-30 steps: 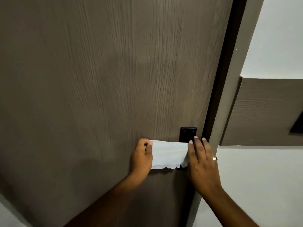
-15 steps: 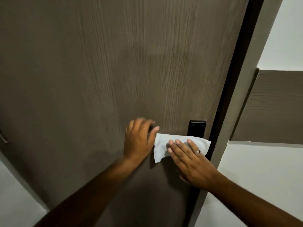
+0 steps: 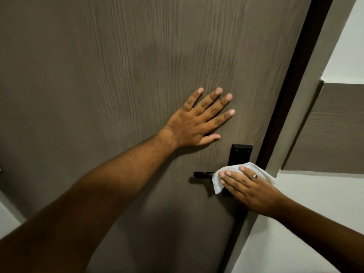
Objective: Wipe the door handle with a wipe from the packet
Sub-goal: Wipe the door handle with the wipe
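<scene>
A black lever door handle point(image 3: 202, 174) sticks out to the left from a black lock plate point(image 3: 240, 154) on a brown wood-grain door point(image 3: 118, 75). A white wipe point(image 3: 217, 183) is draped over the handle's inner end, and my right hand point(image 3: 250, 188) presses on it, fingers laid flat over the wipe. That hand hides the handle's pivot and the plate's lower part. My left hand point(image 3: 199, 121) lies flat on the door above and left of the handle, fingers spread, holding nothing. No wipe packet is in view.
The door's dark edge and a grey door frame point(image 3: 307, 95) run down the right side. Beyond it is a white wall point(image 3: 307, 194) with a brown wooden panel point(image 3: 331, 131). A sliver of white wall shows at the lower left.
My left hand let go of the wipe and moved up to rest flat on the door. My right hand, alone with the wipe, slid right, so the handle's left end is bare.
</scene>
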